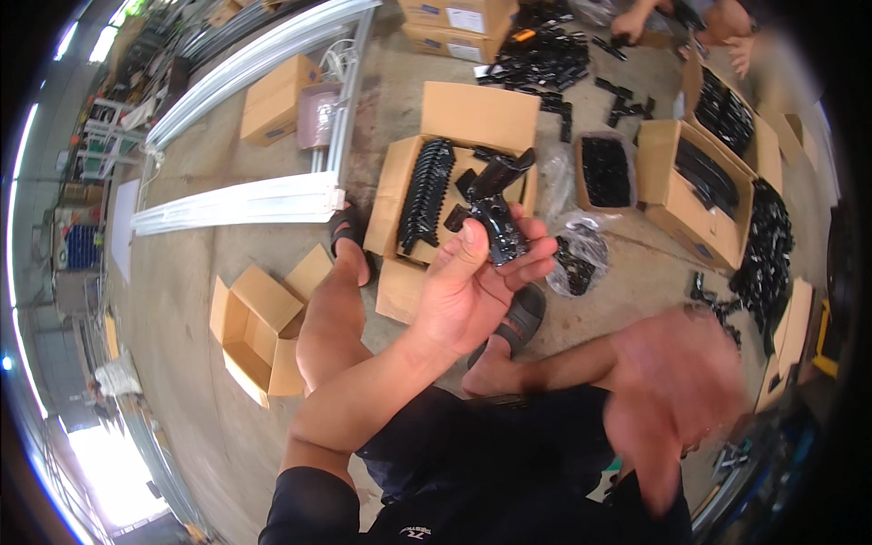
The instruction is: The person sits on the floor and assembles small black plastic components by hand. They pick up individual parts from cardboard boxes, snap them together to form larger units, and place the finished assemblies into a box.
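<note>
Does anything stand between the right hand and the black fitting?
Only the left hand, gripping the black fitting by its lower end. Its upper end is uncovered; nothing else visible stands between it and the blurred right hand.

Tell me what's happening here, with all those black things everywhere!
A person's left hand is holding up a shiny black branched piece over an open cardboard box. Inside the box, a row of black pieces lines the left side, with loose ones beside it. The right hand is too blurred to read. Another person's hand is near a black pile.
</note>
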Available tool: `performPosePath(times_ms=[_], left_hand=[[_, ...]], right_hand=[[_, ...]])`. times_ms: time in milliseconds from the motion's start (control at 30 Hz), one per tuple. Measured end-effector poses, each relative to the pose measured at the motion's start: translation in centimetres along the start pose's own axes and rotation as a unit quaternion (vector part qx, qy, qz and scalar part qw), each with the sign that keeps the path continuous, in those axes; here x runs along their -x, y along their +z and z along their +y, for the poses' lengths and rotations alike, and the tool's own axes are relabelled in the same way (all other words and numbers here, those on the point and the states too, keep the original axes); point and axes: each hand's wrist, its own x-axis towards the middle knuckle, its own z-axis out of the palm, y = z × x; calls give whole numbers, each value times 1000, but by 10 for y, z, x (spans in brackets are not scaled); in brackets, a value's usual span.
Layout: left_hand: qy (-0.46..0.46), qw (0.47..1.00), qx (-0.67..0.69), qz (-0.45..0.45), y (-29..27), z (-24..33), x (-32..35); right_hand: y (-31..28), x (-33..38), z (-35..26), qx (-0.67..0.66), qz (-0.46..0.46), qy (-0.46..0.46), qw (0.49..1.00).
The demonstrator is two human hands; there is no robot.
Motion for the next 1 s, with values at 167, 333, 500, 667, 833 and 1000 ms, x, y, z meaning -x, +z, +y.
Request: performPosePath(times_ms=[167,333,500,667,833,1000], left_hand=[[22,999,25,-5,2,15,-4],[42,998,33,-26,3,27,1],[55,998,-29,-24,-4,30,-1],[93,994,-35,-38,-3,28,0],[93,987,-106,-77,-4,31,-6],[115,984,-120,-69,-2,36,-4]], right_hand=[[25,-21,-39,-246,122,-363,891],[31,-12,-42,-231,45,-359,903],[33,-21,-43,-327,114,-374,861],[30,-20,-45,-365,85,-353,857],[22,-11,-45,-251,12,-359,899],[18,-10,-34,-319,133,-389,854]])
